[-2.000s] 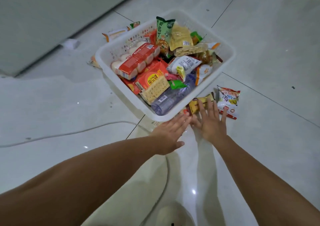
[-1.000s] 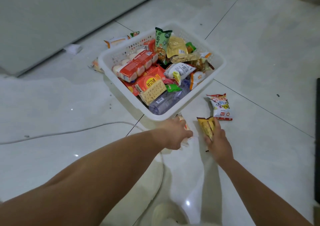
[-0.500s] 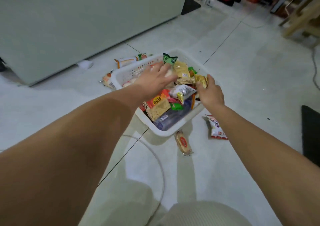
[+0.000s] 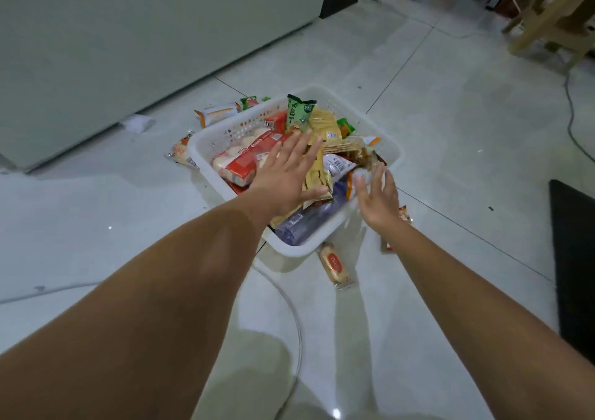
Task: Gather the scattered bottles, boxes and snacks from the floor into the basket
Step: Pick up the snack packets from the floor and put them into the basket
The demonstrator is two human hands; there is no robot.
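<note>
A white plastic basket (image 4: pixel 299 249) on the tiled floor is heaped with snack packets, a red-wrapped bun pack (image 4: pixel 244 162) and a clear bottle (image 4: pixel 306 225). My left hand (image 4: pixel 286 173) hovers flat over the pile with fingers spread. Over the basket's right edge my right hand (image 4: pixel 376 196) is spread and empty. A yellow packet (image 4: pixel 317 178) lies on the pile between my hands. On the floor a small red-labelled snack (image 4: pixel 335 263) lies in front of the basket. A red packet (image 4: pixel 404 215) peeks out beside my right wrist.
More packets lie behind the basket: an orange-white one (image 4: pixel 215 114), a green one (image 4: pixel 249 101) and a pale one (image 4: pixel 180 153) at its left corner. A grey cable (image 4: pixel 289 303) loops across the floor. A large pale cabinet (image 4: pixel 128 33) stands left, a dark mat (image 4: pixel 576 258) right.
My right hand carried the yellow packet from the floor to the basket and let it go. My left hand moved up over the pile and spread flat. The small snack stayed on the floor.
</note>
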